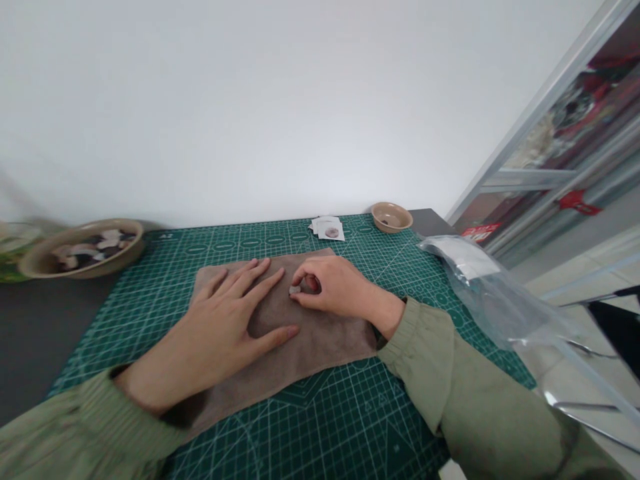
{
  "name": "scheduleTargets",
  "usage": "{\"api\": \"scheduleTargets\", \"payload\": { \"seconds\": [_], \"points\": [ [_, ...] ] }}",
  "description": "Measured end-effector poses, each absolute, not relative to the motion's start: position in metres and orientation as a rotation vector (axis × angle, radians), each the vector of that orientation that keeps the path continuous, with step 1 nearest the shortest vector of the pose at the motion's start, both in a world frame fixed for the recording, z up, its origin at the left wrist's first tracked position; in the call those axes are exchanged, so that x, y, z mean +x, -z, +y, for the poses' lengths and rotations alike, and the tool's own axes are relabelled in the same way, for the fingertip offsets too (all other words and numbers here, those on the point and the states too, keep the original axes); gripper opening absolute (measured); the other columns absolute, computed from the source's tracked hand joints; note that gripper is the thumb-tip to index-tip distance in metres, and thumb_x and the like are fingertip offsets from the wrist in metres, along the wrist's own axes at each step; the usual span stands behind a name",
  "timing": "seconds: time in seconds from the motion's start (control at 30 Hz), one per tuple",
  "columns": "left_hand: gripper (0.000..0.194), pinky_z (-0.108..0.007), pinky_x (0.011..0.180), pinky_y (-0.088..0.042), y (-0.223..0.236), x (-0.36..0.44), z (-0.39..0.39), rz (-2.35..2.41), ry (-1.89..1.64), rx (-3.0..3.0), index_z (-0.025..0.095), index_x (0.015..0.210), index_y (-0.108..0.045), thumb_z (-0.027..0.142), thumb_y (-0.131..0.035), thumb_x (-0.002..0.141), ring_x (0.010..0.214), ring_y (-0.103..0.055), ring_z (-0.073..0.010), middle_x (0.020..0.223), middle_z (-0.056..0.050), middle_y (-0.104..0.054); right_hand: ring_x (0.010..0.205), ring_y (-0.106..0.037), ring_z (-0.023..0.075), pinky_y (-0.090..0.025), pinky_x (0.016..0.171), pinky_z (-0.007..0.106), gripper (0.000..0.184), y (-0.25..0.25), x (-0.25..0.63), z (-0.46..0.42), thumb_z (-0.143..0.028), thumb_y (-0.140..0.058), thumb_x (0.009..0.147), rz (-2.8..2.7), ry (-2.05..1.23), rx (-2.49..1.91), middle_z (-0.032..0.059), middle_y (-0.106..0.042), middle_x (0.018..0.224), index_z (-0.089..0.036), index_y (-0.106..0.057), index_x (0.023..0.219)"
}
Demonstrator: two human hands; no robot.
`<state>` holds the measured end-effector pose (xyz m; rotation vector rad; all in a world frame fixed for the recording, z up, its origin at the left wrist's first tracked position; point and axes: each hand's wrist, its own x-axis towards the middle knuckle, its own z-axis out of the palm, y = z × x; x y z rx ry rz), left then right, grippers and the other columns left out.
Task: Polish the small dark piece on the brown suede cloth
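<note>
A brown cloth (325,343) lies spread on a green cutting mat (350,427). My left hand (220,327) rests flat on the cloth with its fingers stretched out. My right hand (333,287) sits on the cloth's far part, its fingers curled in a pinch on a small grey piece (295,290) just beyond my left fingertips. What the piece is cannot be made out.
A large tan bowl (85,248) with several pale and dark bits stands at the far left. A small tan bowl (391,217) and a few white packets (327,228) lie at the mat's far edge. A clear plastic bag (480,280) lies at the right table edge.
</note>
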<state>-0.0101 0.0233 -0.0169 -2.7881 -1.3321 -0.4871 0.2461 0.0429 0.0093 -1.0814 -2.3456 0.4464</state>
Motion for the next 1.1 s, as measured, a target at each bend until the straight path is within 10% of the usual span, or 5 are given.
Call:
{"api": "scheduleTargets", "payload": {
  "seconds": [1.1],
  "points": [
    [0.099,-0.063,0.130,-0.030,0.0187,-0.0104,0.0242,-1.297,0.439,-2.743,0.026,0.171,-0.040,0.085,-0.058,0.093,0.163,-0.036,-0.0410,0.178,-0.012,-0.039,0.073,-0.060,0.0135,-0.041,0.071,0.028,0.013,-0.0108,0.2467,0.0422,-0.028,-0.080,0.096,-2.387,-0.433,-1.028,-0.0021,-0.070,0.080,-0.016,-0.077,0.101]
  ]
}}
